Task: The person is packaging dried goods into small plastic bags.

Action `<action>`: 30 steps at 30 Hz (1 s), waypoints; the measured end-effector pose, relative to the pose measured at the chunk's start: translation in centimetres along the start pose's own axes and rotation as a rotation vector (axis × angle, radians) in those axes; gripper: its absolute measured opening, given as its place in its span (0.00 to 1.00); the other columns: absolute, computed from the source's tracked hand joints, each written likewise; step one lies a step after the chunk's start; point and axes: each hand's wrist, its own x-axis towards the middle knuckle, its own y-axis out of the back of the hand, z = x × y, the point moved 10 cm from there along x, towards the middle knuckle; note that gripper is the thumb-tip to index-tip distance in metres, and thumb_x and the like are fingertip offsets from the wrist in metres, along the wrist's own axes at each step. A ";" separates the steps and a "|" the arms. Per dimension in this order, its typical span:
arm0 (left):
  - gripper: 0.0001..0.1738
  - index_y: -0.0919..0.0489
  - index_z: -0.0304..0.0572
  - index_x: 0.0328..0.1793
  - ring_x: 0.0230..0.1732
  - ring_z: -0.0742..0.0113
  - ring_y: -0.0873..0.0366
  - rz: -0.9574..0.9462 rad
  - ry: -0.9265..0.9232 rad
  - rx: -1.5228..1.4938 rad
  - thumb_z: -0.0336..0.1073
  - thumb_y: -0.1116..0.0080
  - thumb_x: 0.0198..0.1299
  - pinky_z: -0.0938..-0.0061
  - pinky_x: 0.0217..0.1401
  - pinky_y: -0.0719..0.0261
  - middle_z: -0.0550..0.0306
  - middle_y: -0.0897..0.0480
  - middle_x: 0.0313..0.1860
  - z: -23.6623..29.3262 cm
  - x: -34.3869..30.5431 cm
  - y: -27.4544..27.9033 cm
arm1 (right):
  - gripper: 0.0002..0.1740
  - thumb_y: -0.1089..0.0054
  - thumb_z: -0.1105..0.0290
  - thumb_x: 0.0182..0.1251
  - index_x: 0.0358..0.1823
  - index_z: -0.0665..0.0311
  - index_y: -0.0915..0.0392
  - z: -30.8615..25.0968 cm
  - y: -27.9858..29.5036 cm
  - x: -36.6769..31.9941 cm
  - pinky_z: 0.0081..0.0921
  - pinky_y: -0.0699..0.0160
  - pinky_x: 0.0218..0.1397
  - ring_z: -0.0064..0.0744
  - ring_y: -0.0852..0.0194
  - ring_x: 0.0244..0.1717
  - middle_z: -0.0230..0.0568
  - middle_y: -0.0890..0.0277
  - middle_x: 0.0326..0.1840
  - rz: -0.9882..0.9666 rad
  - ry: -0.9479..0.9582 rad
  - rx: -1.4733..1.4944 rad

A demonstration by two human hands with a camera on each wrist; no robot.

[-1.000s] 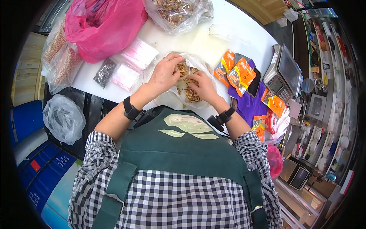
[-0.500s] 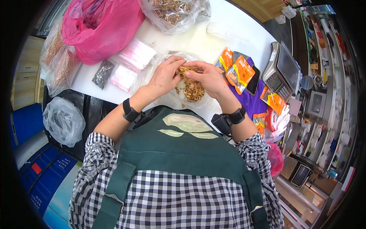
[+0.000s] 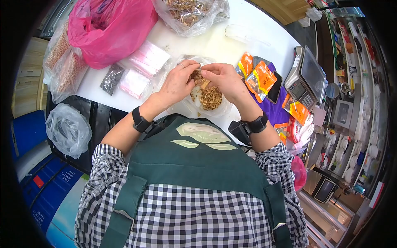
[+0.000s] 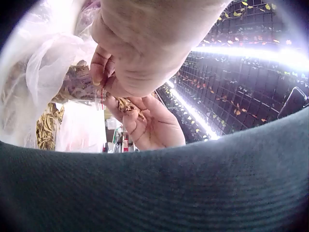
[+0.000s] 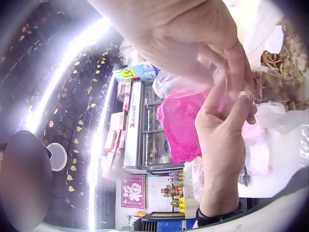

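Note:
Both hands meet over a large clear bag (image 3: 186, 105) of dried brown strips (image 3: 211, 99) on the white table (image 3: 215, 45). My left hand (image 3: 178, 82) grips a small clear zip bag (image 3: 197, 77) partly filled with strips. My right hand (image 3: 223, 79) pinches the same small bag at its top edge. In the left wrist view the left hand (image 4: 140, 48) holds the small zip bag (image 4: 82, 87) by its red-lined mouth, with the right hand (image 4: 149, 128) behind. The right wrist view shows the right hand (image 5: 193, 43) and left hand (image 5: 222, 145) pinching together beside the small bag (image 5: 275, 82).
A pink plastic bag (image 3: 109, 29) and another clear bag of dried goods (image 3: 190, 12) lie at the back. Empty zip bags (image 3: 144, 62) sit to the left. Orange packets (image 3: 258, 78), a purple cloth (image 3: 273, 111) and a scale (image 3: 306, 78) are on the right.
My right hand came up out of the large bag of strips and moved to the small bag's mouth. The left hand stayed holding the small bag.

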 end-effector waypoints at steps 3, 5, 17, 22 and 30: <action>0.27 0.23 0.34 0.60 0.39 0.59 0.19 0.002 -0.004 0.009 0.15 0.45 0.51 0.70 0.42 0.19 0.50 0.23 0.58 0.0 0.0 0.1 | 0.19 0.39 0.71 0.71 0.58 0.76 0.24 -0.2 -0.5 -0.1 0.22 0.19 0.49 0.26 0.20 0.48 0.45 0.19 0.51 -0.032 0.051 0.050; 0.26 0.23 0.34 0.60 0.38 0.59 0.19 0.005 -0.006 0.014 0.15 0.46 0.51 0.70 0.41 0.20 0.50 0.23 0.58 0.1 0.0 0.1 | 0.19 0.41 0.72 0.71 0.59 0.76 0.24 -0.4 -0.9 -0.4 0.22 0.20 0.53 0.27 0.20 0.50 0.45 0.20 0.53 -0.052 0.106 -0.001; 0.23 0.22 0.34 0.57 0.53 0.46 0.21 0.001 0.037 0.015 0.18 0.47 0.52 0.62 0.55 0.22 0.46 0.22 0.56 0.1 0.2 0.9 | 0.16 0.47 0.75 0.72 0.58 0.72 0.22 -1.6 -1.0 -1.5 0.23 0.24 0.59 0.23 0.23 0.53 0.39 0.19 0.55 -0.018 0.326 -0.270; 0.27 0.22 0.36 0.59 0.35 0.59 0.20 0.054 -0.007 0.021 0.16 0.48 0.50 0.70 0.41 0.21 0.49 0.21 0.57 -0.6 0.0 1.2 | 0.14 0.47 0.76 0.71 0.55 0.70 0.21 -2.7 -0.2 -2.1 0.25 0.24 0.59 0.27 0.21 0.56 0.42 0.19 0.60 0.117 0.429 -0.336; 0.26 0.20 0.36 0.59 0.28 0.68 0.22 0.056 0.042 -0.026 0.17 0.47 0.50 0.74 0.36 0.22 0.49 0.20 0.55 -0.2 0.5 1.7 | 0.15 0.47 0.81 0.66 0.52 0.66 0.20 -5.4 -1.9 -5.3 0.31 0.20 0.54 0.45 0.18 0.52 0.48 0.20 0.58 0.120 0.782 -0.499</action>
